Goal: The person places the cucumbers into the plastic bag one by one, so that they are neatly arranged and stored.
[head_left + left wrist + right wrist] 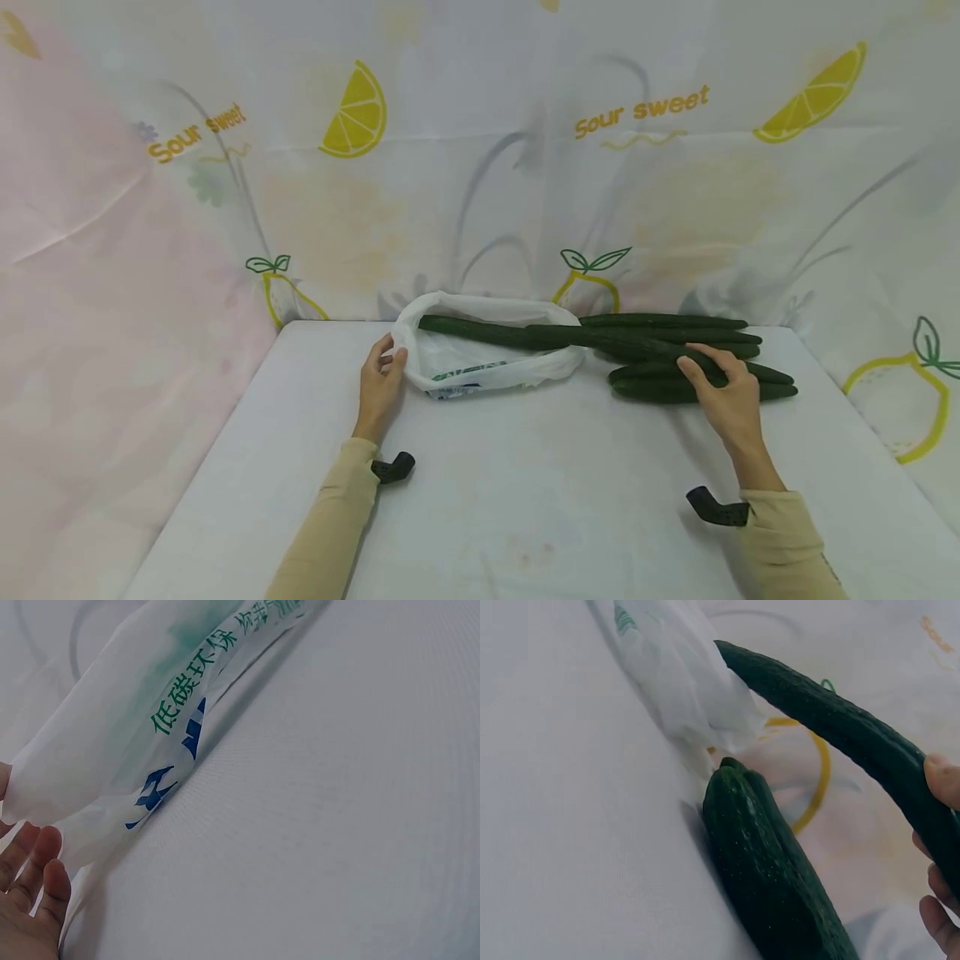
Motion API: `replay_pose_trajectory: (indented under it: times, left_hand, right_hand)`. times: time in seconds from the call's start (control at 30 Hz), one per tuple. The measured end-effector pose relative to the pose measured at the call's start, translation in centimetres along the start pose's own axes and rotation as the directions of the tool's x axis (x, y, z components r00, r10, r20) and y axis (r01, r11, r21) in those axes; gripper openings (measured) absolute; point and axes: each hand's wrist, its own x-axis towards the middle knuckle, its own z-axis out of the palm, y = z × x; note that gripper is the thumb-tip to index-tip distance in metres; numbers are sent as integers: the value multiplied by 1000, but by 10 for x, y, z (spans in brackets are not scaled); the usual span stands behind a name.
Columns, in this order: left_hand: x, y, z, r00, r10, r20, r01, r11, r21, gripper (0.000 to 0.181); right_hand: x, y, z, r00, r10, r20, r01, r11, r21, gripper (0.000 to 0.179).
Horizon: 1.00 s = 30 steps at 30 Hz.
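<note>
I find left fingers pinching the white bag's rim, right fingers grasping a cucumber, tip at the bag's mouth. Judged step: bagging; next calls for sliding it inward.

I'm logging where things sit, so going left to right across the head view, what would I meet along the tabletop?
Left hand's grip → white plastic bag → right hand's grip. The dark green cucumbers overlap these, so they are left out.
</note>
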Motion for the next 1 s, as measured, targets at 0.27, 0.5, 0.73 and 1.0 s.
replay_pose_trajectory:
  times: [0.27, 0.5, 0.73, 1.0]
  left_hand:
    - [0, 0, 2, 1000, 2, 11, -2, 1000, 0, 46]
    - [0, -1, 1, 1000, 14, 8, -14, 1000, 10, 47]
    - [8, -15, 1, 1000, 2, 17, -2, 1000, 14, 49]
    - [17, -40, 4, 1000, 27, -12, -27, 1000, 2, 49]
  right_hand:
    - [2, -3, 8, 999, 24, 26, -24, 1000, 0, 44]
    - [4, -7, 18, 999, 17, 52, -18, 1000, 14, 45]
    - [4, -12, 26, 998, 9, 69, -10, 1000, 11, 47]
    - [6, -15, 38, 996, -10, 88, 8, 1000, 24, 46]
